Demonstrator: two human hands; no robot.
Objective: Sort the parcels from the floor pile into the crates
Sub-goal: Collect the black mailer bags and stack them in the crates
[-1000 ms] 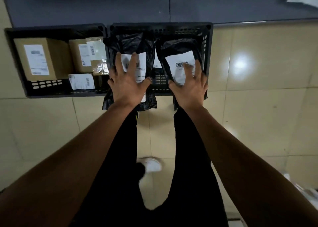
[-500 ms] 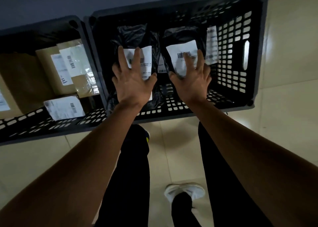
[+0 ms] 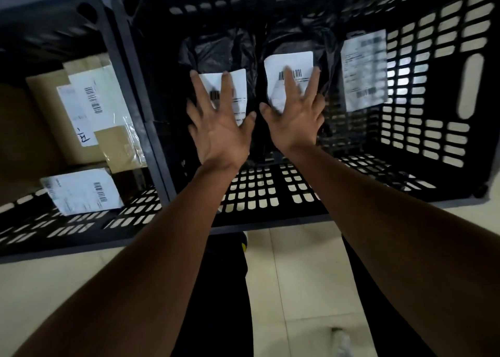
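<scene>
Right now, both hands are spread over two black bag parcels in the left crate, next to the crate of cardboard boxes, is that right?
Not quite: the head view shows the left hand and right hand spread over the two black bag parcels in the right crate. The cardboard boxes sit in the left crate.

Single head cam, wide-angle, looks steeply down & fwd, close over black crate (image 3: 270, 222).
</scene>
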